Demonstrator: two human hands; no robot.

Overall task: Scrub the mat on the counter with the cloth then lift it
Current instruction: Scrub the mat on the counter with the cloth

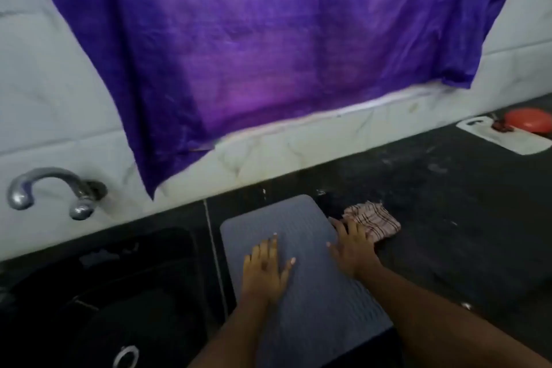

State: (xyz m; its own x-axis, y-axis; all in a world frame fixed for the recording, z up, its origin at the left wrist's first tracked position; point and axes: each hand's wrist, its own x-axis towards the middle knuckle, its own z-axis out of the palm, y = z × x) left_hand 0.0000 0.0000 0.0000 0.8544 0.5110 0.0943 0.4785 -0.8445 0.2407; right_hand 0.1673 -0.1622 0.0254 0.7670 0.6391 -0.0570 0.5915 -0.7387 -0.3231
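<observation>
A grey-blue ribbed mat lies flat on the dark counter, just right of the sink. My left hand rests flat on the mat's middle with fingers spread. My right hand sits at the mat's right edge, its fingers over the near end of a checked pink-and-white cloth that lies crumpled on the counter beside the mat. Whether the fingers grip the cloth is unclear in the blur.
A black sink with a drain ring lies at the left under a chrome tap. A purple sheet hangs on the tiled wall. At the far right a white cutting board carries a red object.
</observation>
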